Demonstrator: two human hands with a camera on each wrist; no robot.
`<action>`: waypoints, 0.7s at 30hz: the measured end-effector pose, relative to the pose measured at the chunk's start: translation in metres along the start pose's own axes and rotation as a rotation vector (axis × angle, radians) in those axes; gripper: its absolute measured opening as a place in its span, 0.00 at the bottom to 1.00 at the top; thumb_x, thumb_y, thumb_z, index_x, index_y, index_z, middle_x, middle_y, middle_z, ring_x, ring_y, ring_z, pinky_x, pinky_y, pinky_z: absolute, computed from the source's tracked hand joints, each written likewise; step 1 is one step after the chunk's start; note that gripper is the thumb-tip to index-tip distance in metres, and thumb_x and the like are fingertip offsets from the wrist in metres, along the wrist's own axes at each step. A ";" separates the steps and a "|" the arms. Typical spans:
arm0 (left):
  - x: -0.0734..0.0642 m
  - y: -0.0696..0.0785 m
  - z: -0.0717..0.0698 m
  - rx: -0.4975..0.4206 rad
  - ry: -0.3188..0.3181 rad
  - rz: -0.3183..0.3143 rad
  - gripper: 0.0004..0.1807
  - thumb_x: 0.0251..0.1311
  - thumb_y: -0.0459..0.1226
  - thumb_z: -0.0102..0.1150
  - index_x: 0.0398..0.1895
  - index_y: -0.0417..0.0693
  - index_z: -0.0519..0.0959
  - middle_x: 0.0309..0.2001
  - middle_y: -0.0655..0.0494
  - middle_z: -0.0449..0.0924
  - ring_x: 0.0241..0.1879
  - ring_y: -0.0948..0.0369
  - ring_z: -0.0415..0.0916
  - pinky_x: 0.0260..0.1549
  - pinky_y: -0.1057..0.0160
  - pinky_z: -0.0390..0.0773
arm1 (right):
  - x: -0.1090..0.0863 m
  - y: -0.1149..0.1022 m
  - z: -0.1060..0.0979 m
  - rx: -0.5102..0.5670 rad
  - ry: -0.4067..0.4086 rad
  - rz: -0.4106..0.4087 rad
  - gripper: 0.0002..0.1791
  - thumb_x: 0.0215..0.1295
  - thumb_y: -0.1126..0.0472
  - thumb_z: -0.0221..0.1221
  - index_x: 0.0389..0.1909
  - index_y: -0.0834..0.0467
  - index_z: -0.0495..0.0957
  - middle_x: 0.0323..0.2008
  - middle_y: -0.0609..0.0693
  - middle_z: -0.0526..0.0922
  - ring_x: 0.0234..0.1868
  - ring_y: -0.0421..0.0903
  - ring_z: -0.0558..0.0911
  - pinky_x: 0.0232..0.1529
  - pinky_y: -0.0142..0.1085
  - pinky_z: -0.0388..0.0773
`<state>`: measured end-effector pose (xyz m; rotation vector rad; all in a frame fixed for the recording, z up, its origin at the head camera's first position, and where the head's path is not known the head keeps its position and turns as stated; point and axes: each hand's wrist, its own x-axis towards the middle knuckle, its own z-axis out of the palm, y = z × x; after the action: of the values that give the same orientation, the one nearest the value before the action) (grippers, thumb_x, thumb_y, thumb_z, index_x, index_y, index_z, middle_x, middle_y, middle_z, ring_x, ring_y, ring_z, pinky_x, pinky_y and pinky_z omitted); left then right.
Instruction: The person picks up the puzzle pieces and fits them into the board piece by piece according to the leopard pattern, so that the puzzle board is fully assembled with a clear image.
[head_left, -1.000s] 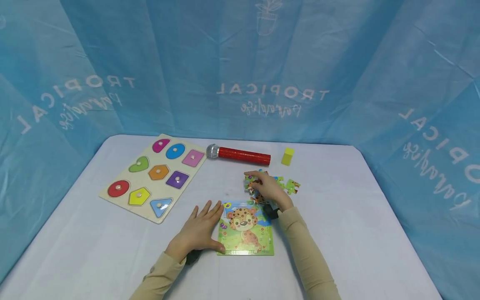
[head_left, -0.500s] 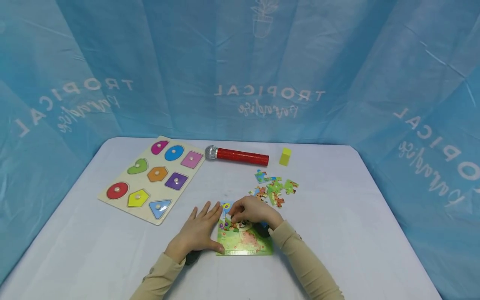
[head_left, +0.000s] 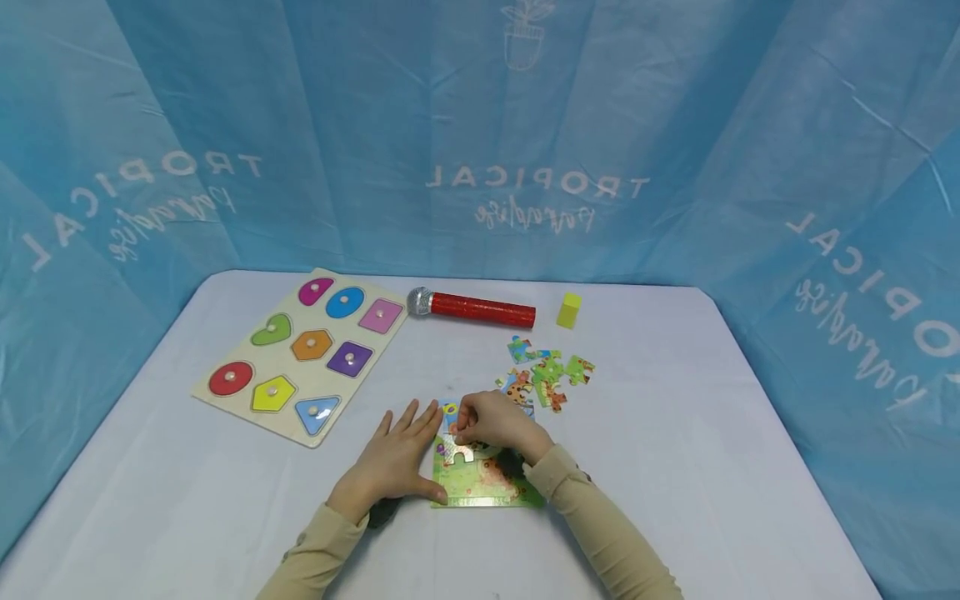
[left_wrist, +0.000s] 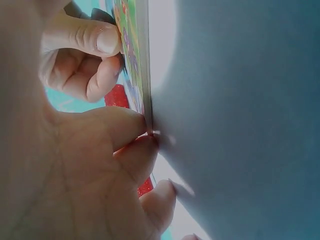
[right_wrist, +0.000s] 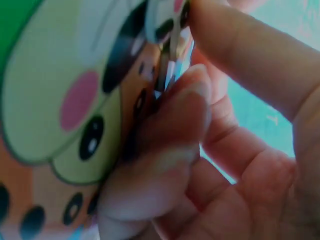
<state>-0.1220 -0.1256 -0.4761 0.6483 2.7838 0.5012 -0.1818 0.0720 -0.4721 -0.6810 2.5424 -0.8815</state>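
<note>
My left hand lies spread on the table, its fingertips and thumb right at the left edge of a jigsaw board. The board bears a printed cartoon leopard. Over the board's upper left, my right hand pinches a jigsaw piece between thumb and fingers; glare whitens the piece. In the left wrist view the board appears edge-on, with the right thumb close above it. The leopard's face fills much of the right wrist view beside the curled right fingers. The right hand hides the board's upper middle.
Several loose jigsaw pieces lie just beyond the board, to the right. Farther back are a red toy microphone and a yellow block. A cream shape board with colourful knobbed pieces lies at the left.
My right hand has come from the loose pieces down and left to the board, bringing a jigsaw piece. Over the last half second it shifts slightly left. The left hand stays in place.
</note>
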 end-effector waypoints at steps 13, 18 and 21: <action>0.000 0.001 0.001 -0.010 0.000 0.002 0.67 0.32 0.63 0.74 0.74 0.41 0.56 0.76 0.46 0.52 0.76 0.41 0.43 0.70 0.32 0.45 | -0.003 -0.004 0.010 -0.041 0.101 0.078 0.12 0.61 0.57 0.65 0.22 0.54 0.74 0.16 0.43 0.73 0.15 0.37 0.68 0.17 0.28 0.65; 0.000 0.001 0.001 0.003 -0.009 -0.004 0.66 0.33 0.64 0.73 0.75 0.42 0.55 0.77 0.47 0.51 0.77 0.42 0.42 0.70 0.32 0.45 | -0.003 -0.005 0.008 0.015 0.078 0.088 0.12 0.61 0.56 0.65 0.24 0.55 0.74 0.16 0.43 0.74 0.15 0.37 0.70 0.17 0.27 0.66; 0.000 0.000 0.000 0.008 -0.009 0.000 0.66 0.34 0.64 0.73 0.75 0.42 0.54 0.77 0.48 0.50 0.77 0.42 0.42 0.70 0.32 0.45 | -0.003 -0.008 0.008 -0.004 0.061 0.107 0.15 0.57 0.52 0.68 0.24 0.54 0.73 0.17 0.43 0.75 0.16 0.36 0.69 0.18 0.27 0.64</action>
<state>-0.1219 -0.1261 -0.4760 0.6503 2.7792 0.4864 -0.1733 0.0640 -0.4717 -0.5210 2.6081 -0.8736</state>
